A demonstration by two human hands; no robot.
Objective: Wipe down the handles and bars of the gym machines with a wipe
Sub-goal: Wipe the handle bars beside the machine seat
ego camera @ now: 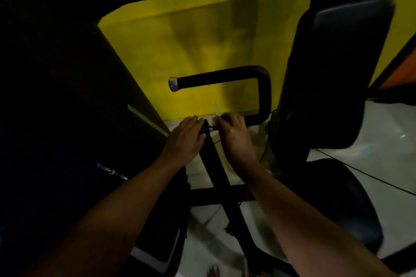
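The crumpled white wipe [212,118] sits at the centre of the frame, bunched against the lower arm of the black padded U-shaped handle [263,92], just where that arm meets the machine's frame. My right hand [234,135] is curled over the wipe and the bar together, clenched around both. My left hand [186,137] lies just beside it with fairly straight fingers laid over the joint. It seems to be bracing rather than gripping, though the dim light makes that hard to confirm.

To do this step well, I judge that I should wrap the wipe fully round the lower arm and slide it rightward toward the bend, twisting as I go so the underside gets cleaned too. Then I would carry on round the curve and along the upper arm to the chrome end cap [173,84] at centre left. The left hand should steady the handle so it does not swing under pressure.

The black upright frame bar [222,177] runs down from between my hands toward the bottom of the frame and will want a pass as well. The dark padded backrest [337,69] fills the right side, with the yellow wall [202,47] behind and the pale tiled floor [382,137] at the right edge.
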